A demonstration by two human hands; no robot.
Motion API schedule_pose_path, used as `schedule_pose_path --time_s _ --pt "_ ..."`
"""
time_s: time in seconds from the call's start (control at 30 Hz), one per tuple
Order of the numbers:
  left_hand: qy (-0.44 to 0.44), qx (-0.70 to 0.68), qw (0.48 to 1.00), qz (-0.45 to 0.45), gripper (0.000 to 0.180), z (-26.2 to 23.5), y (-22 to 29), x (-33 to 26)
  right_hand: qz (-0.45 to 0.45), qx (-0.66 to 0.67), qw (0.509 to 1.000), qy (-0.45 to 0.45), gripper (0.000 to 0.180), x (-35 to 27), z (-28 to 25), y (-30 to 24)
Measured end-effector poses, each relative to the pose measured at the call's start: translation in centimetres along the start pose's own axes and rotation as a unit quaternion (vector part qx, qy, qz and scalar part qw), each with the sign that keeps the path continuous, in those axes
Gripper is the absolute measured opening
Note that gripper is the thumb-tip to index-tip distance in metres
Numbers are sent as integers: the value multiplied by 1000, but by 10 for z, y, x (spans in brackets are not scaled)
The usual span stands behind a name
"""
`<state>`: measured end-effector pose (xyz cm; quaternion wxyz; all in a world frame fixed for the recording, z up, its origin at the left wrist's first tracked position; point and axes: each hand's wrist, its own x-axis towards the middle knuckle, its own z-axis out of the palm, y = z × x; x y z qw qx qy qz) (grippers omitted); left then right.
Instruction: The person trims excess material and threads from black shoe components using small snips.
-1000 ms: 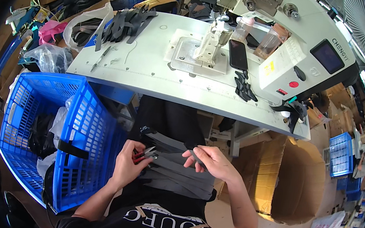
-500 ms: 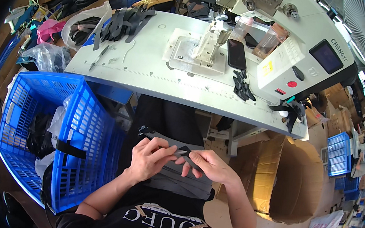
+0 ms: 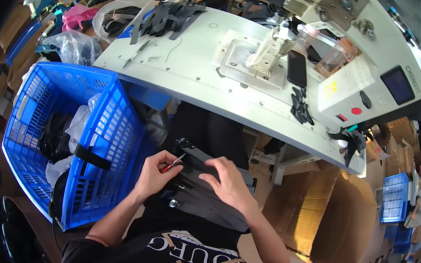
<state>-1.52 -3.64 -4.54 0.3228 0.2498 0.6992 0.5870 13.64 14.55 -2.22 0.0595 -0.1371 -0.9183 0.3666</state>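
Note:
Several flat dark grey straps (image 3: 207, 204) lie across my lap, some with shiny black pieces at their left ends. My left hand (image 3: 156, 176) is closed around a small red-handled tool with a pointed metal tip (image 3: 169, 166); its exact kind is hard to make out. The tip points toward the straps. Over the right part of the straps hovers my right hand (image 3: 227, 185), fingers apart and slightly blurred, with nothing visible in it. Whether it touches the straps, I cannot tell.
Ahead is a white sewing machine (image 3: 340, 89) on a pale table (image 3: 190, 82). A phone (image 3: 297, 67), black pieces (image 3: 301, 106) and a strap pile (image 3: 169, 17) rest there. At left stands a blue basket (image 3: 112, 172); at right, a cardboard box (image 3: 300, 209).
My hands have come apart from the strap they were working on together. The red-handled tool now shows in my left hand, and my right hand has opened. The view has shifted.

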Motion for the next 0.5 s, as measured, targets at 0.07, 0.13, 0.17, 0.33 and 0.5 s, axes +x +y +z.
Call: schedule_pose_path --time_s 0.07,0.13,0.17,0.33,0.5 --pt "35 113 992 32 25 -12 -10 0 -22 -30 999 24 55 3 10 13" --pt "80 156 983 62 28 -16 -14 -2 -35 -121 992 17 93 6 22 28" --pt "88 135 986 43 29 -19 -19 -3 -39 -123 992 14 93 2 27 32" --pt "95 108 989 -32 31 -41 -66 -29 -70 -146 982 -93 134 -2 32 16" --pt "68 84 992 -62 38 -45 -83 -49 -59 -177 967 -176 149 1 34 19"
